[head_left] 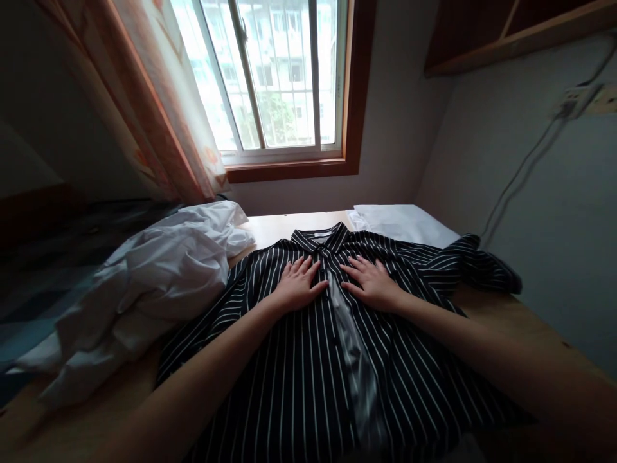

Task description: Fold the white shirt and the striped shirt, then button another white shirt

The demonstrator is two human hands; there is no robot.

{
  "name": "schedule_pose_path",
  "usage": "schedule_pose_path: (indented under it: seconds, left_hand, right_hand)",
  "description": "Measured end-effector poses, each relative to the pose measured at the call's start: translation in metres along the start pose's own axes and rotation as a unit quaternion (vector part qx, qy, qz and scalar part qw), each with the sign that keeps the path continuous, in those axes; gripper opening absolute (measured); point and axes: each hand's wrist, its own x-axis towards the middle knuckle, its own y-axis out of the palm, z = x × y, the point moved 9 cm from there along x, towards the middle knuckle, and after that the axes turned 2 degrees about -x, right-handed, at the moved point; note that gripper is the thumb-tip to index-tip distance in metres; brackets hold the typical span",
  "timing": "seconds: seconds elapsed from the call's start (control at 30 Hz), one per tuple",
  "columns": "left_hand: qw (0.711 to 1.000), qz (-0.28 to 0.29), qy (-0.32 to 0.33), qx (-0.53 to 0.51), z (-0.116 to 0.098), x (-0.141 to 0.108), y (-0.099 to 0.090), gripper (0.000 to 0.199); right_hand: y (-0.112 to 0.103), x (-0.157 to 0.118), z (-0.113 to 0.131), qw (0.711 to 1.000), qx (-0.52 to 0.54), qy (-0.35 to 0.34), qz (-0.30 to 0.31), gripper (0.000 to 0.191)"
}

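A black shirt with white stripes (308,373) lies spread front side up, its collar toward the window. The front hangs apart below the chest, and the paler inside shows in the gap. My left hand (299,284) rests flat on the left chest panel, fingers spread. On the other side of the button opening, my right hand (371,283) presses flat on the cloth, its fingers also spread. Neither hand grips the fabric. The right-hand sleeve is bunched and twisted near the wall, while the left-hand sleeve runs down beneath my left forearm.
A wooden table (270,225) carries the shirt. Crumpled white cloth (168,276) is heaped at the left, against the shirt's sleeve. Flat white cloth (405,220) lies at the back right. Beyond stand a window (284,83) and an orange curtain (144,109); a cable (520,164) hangs along the right wall.
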Motion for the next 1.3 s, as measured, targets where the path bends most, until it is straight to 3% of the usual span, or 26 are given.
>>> schedule_pose_path:
  seconds: [0.13,0.23,0.37,0.53,0.7,0.8,0.97,1.3]
  left_hand:
    - [1.000,0.022,-0.009,-0.003,-0.009,-0.007,0.004,0.087]
    - [1.000,0.006,-0.016,-0.011,-0.011,-0.010,0.003,0.087]
    - [0.999,-0.033,0.006,-0.009,-0.005,-0.008,-0.002,0.081]
    - [0.999,-0.032,0.011,-0.002,0.003,-0.005,-0.004,0.079]
    - [1.000,-0.027,0.005,-0.001,0.001,-0.008,-0.006,0.087]
    - [1.000,-0.020,0.013,0.000,0.000,-0.011,-0.005,0.090]
    - [0.999,-0.034,0.034,-0.004,0.000,-0.016,-0.004,0.087]
    - [0.999,-0.018,0.034,0.003,-0.006,-0.018,-0.005,0.090]
  right_hand:
    - [-0.001,-0.001,-0.003,1.000,-0.003,-0.014,0.003,0.059]
    - [-0.001,-0.003,-0.001,1.000,-0.002,-0.006,0.014,0.059]
    - [-0.001,-0.008,0.007,0.999,0.006,0.022,0.022,0.061]
    - [-0.011,-0.005,0.013,0.998,0.034,0.051,0.025,0.058]
    - [-0.030,0.010,0.022,0.995,0.078,0.002,-0.069,0.031]
    - [-0.022,0.008,0.024,0.992,0.084,-0.017,-0.094,0.038]
    - [-0.005,-0.003,0.014,0.994,0.061,-0.035,-0.079,0.047]
    - [-0.012,-0.007,0.009,0.993,0.075,-0.047,-0.080,0.046]
